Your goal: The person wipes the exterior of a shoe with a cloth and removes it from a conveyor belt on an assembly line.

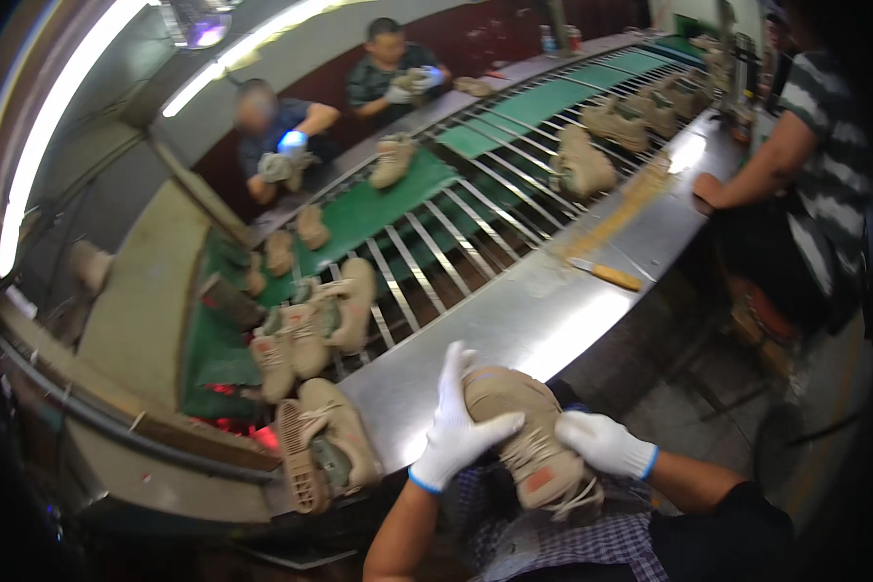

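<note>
Grip: tan shoe held between both gloved hands, over the lap, at the near edge of the steel table.
Left hand: white glove, fingers spread and wrapped over the heel end and side of the shoe, closed on it.
Right hand: white glove with blue cuff, pressed against the far side of the shoe near the laces, fingers curled on it.
Shoe: sole turned away, laces and an orange patch facing up, toe pointing down toward the checked cloth on the lap.
Just left of the grip: another tan shoe lying on its side at the table's end, ridged sole showing.
Beyond the grip: bare steel table top, with a knife with a yellow handle lying on it, well apart from the hands.
Farther out: conveyor of metal bars and green panels carrying more tan shoes, a cluster to the upper left of the grip, others far along the line.
Right of the table: a person in a striped shirt, a hand resting on the table edge.
Across the conveyor: two seated people, each handling a shoe with gloved hands.
</note>
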### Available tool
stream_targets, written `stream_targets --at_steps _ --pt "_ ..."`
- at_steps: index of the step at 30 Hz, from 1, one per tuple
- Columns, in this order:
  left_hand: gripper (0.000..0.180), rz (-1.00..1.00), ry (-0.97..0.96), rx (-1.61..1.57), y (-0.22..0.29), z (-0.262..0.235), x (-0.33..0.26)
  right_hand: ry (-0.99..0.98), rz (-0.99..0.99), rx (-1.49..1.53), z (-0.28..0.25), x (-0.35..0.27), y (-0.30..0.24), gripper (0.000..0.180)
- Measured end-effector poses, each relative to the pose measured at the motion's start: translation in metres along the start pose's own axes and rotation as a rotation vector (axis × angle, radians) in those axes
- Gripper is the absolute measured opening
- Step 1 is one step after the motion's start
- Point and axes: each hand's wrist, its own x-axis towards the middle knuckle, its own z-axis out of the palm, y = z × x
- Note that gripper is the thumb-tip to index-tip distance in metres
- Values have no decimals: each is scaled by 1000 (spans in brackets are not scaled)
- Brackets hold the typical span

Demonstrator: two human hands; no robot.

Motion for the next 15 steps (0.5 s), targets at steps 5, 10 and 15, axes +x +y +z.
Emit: stream_targets --at_steps 5,10,15 --pt "86 -281 -369 -112 -66 -65 -3 -274 -289 -530 -26 -43 -59 59" --pt "80 -174 -354 137 -69 -61 -1 153 -589 -808 13 4 -19 69" --pt "79 -104 -336 212 -76 -59 -3 268 -818 -764 22 59 -19 60"
